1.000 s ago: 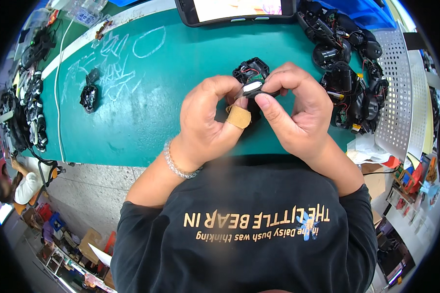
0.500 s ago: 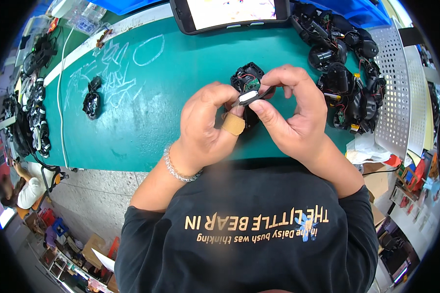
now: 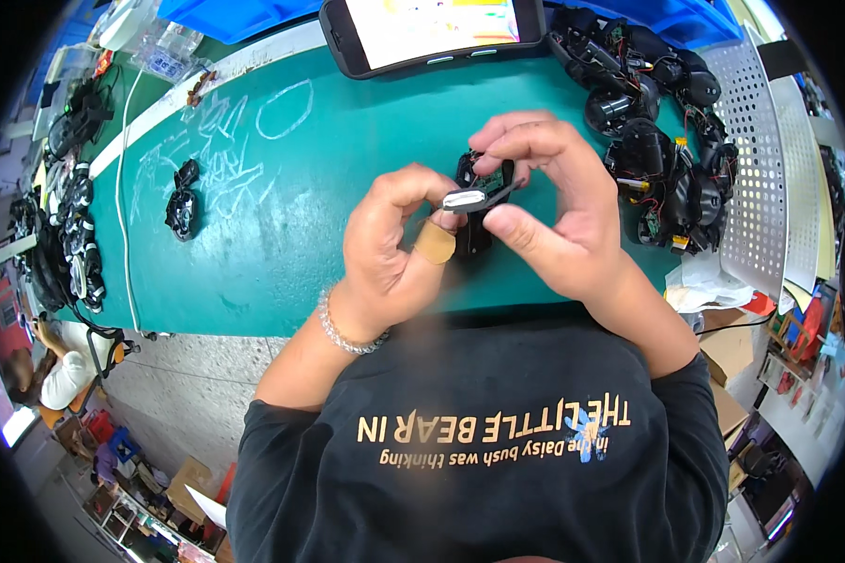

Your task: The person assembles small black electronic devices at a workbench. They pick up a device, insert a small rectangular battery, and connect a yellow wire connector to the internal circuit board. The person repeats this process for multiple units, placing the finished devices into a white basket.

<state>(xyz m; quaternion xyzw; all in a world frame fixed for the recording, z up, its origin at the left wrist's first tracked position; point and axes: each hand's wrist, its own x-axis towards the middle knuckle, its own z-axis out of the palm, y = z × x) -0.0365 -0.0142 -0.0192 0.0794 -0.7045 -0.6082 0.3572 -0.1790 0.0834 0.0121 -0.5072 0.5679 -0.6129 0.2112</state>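
My left hand [image 3: 390, 230], with a tan bandage around one finger, pinches a small black plastic piece [image 3: 493, 194] between thumb and fingers. A white oblong pad [image 3: 464, 198] shows on that piece. Curved around its other end is my right hand [image 3: 568, 202], its thumb and fingers apart. The right fingertips are close to the piece; whether they touch it I cannot tell. Behind and below lies a black housing [image 3: 474, 242] with a green circuit board, largely hidden by my hands. A clear beaded bracelet [image 3: 340, 327] circles my left wrist.
Several black housings with wires [image 3: 667, 159] are heaped at the right, beside a perforated metal tray [image 3: 756, 169]. A phone [image 3: 432, 38] with a lit screen stands at the back. Another small black part [image 3: 182, 211] lies on the green table [image 3: 282, 253] at left. Blue bins [image 3: 221, 17] stand behind.
My right thumb and fingers have spread away from the black piece, which they gripped before. My left hand keeps hold of it and has tilted it flatter.
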